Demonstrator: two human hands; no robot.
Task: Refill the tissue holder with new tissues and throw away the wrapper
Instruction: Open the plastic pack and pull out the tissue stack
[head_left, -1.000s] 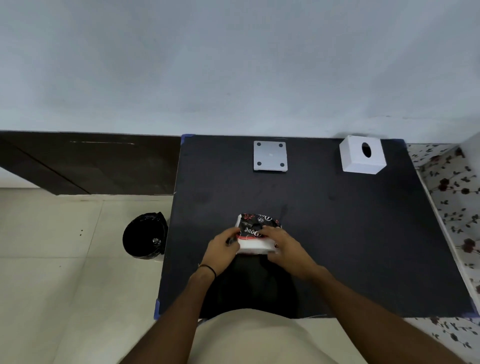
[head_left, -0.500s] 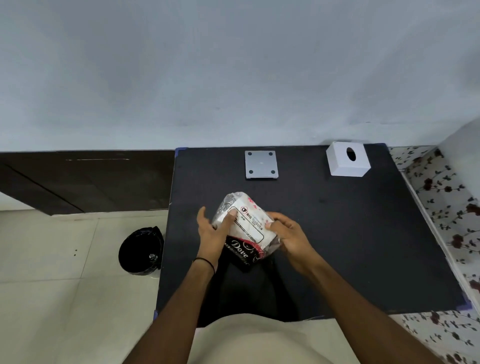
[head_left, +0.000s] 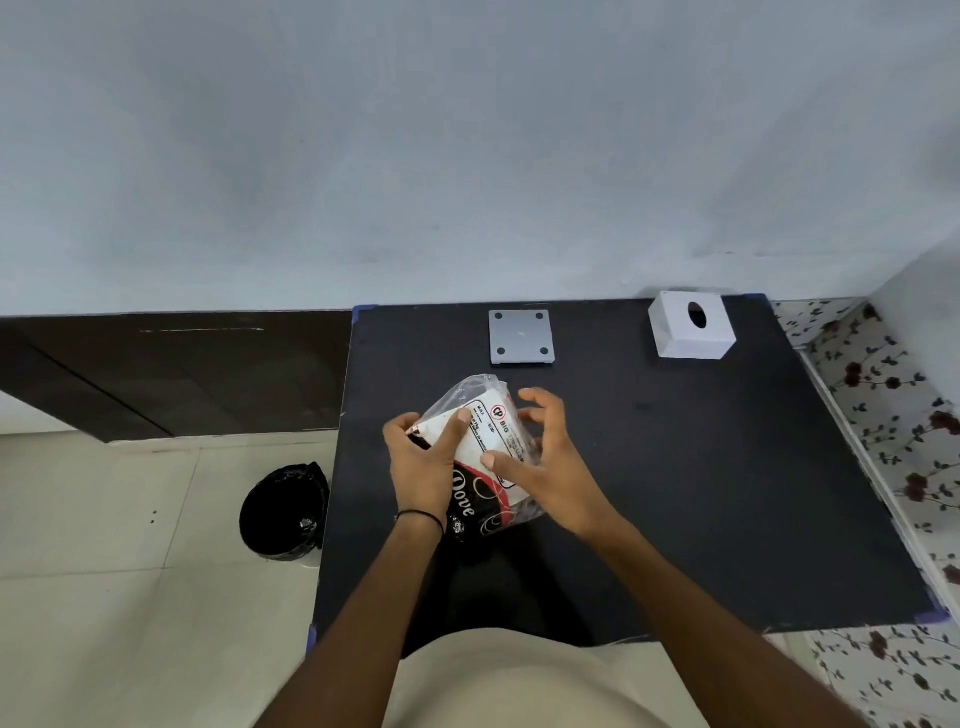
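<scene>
Left hand (head_left: 423, 462) grips plastic-wrapped white tissue pack (head_left: 480, 452), thumb on top; right hand (head_left: 545, 467) beside, fingers spread, thumb touching pack.

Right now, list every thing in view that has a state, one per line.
tissue pack: still in its plastic wrapper, lifted and tilted over the black table.
left hand: gripping the pack's left side.
right hand: thumb on the pack, fingers spread.
white tissue holder: oval slot up, no tissue showing.
grey base plate: lying flat, apart from the holder.
bin: open, black liner in place.
</scene>
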